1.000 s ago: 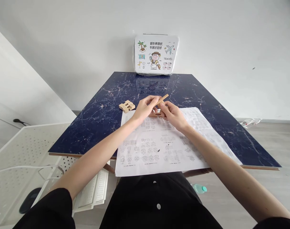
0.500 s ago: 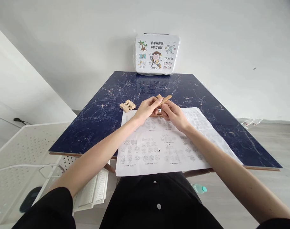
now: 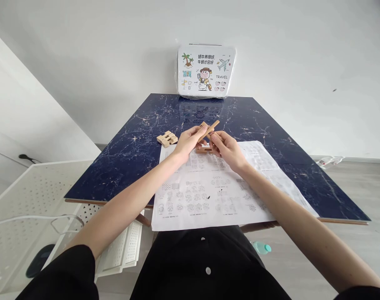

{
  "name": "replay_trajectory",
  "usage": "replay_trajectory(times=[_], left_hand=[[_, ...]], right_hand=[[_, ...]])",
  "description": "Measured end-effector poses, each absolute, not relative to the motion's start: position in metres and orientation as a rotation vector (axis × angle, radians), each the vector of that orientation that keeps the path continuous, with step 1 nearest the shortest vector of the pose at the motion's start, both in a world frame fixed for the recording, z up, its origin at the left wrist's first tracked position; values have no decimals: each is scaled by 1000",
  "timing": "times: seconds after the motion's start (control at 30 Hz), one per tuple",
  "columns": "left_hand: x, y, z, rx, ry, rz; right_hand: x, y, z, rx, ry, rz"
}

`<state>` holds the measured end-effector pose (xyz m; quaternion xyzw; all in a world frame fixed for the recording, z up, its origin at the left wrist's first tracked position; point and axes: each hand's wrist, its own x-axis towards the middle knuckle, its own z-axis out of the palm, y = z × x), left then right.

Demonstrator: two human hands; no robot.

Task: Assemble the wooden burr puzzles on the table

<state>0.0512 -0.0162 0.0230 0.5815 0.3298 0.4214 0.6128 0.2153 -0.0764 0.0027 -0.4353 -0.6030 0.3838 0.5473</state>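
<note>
Wooden puzzle pieces are gripped in my left hand [image 3: 187, 142], its thumb pressed along a slim wooden stick [image 3: 215, 124] that points up to the right. Behind the stick, a wooden piece with a dark mark [image 3: 203, 124] shows above the same thumb. My right hand [image 3: 228, 149] is closed in a pinch against the wood from the right; its fingers hide most of what they grip. Below both hands, a notched wooden piece [image 3: 203, 151] lies on the printed instruction sheet [image 3: 183, 221]. Left of the sheet's top edge rests a cluster of wooden pieces [image 3: 167, 139].
The dark blue marbled table [image 3: 127, 158] carries the sheet. A white case with cartoon prints [image 3: 206, 71] stands at the back against the wall. A white perforated cart [image 3: 52, 179] stands at the left, and a bottle with a green cap [image 3: 262, 248] is below the table.
The slim stick has shifted left and tilts more steeply. My right fingers have drawn slightly away from it, and more of the notched piece beneath shows.
</note>
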Motion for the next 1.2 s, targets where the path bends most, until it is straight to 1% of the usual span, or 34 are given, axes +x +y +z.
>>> replay_trajectory(times=[0.23, 0.4, 0.63, 0.9, 1.03, 1.2], left_hand=[[52, -18, 21, 1361, 684, 867], [53, -18, 20, 1339, 679, 939], [54, -19, 21, 1326, 632, 975], [51, -16, 25, 1264, 676, 1066], [49, -15, 24, 1247, 681, 1031], [52, -13, 10, 1278, 662, 903]], right_hand=[[221, -77, 3, -999, -1444, 899], [220, -71, -4, -908, -1384, 1018], [222, -72, -2, -948, -1341, 962], [222, -73, -1, -960, -1404, 990], [222, -74, -3, -953, -1462, 957], [223, -75, -5, -986, -1541, 893]])
